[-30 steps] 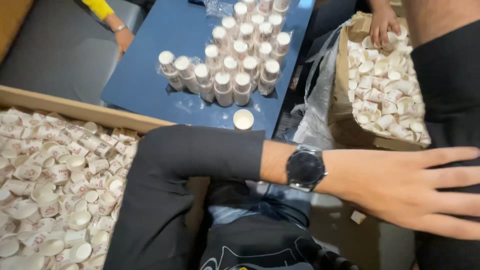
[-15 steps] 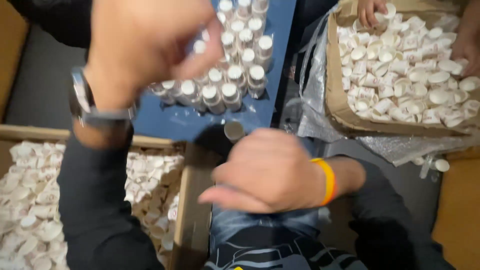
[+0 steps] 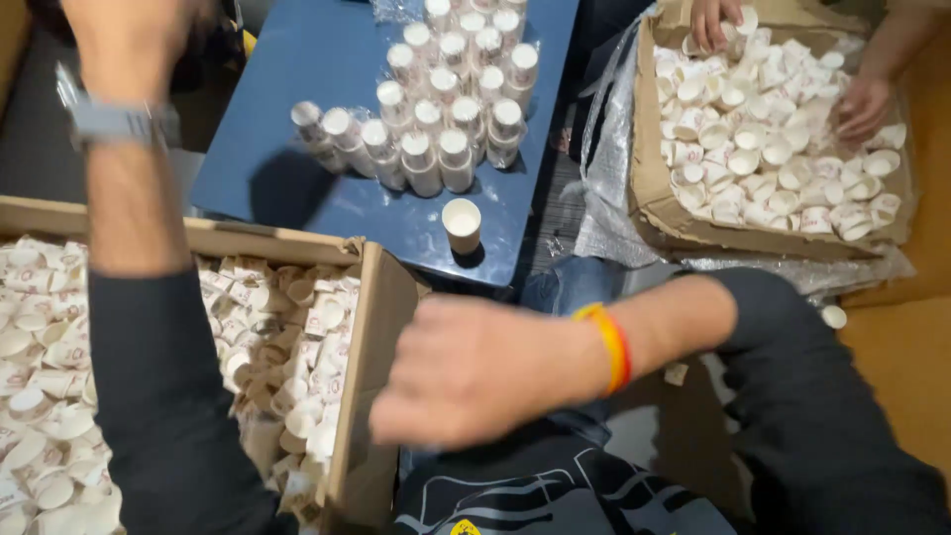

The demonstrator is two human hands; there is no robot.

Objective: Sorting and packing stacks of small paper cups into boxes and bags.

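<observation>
Hovering at the inner edge of the left box (image 3: 371, 396), the right hand (image 3: 475, 372) is curled with its knuckles up; it is blurred, and whether the fingers close on anything cannot be told. An orange band (image 3: 612, 345) circles its wrist, and a dark sleeve (image 3: 812, 396) covers the forearm. The left hand (image 3: 124, 40) is raised at the top left corner, partly cut by the frame and blurred, so its grip cannot be told either. A watch (image 3: 119, 121) sits on that wrist, and the sleeve is pushed down the forearm.

The left box is open cardboard, full of small white cups (image 3: 287, 347) lying loose in a heap. Beyond it is a blue table (image 3: 297, 168). On the table stand stacks of cups (image 3: 436, 99) packed close in rows, tilted slightly. 1 single cup (image 3: 462, 223) stands apart, upright with its mouth up, near the table's near edge, just ahead of the right hand.

At the right lies a second box (image 3: 654, 198), also filled with loose cups, with clear plastic film (image 3: 604, 188) bunched along its left side. 2 hands of other people reach into it: 1 at its far edge (image 3: 715, 22), 1 at its right side (image 3: 860, 107). A lone cup (image 3: 834, 316) lies on the tan floor below that box.
</observation>
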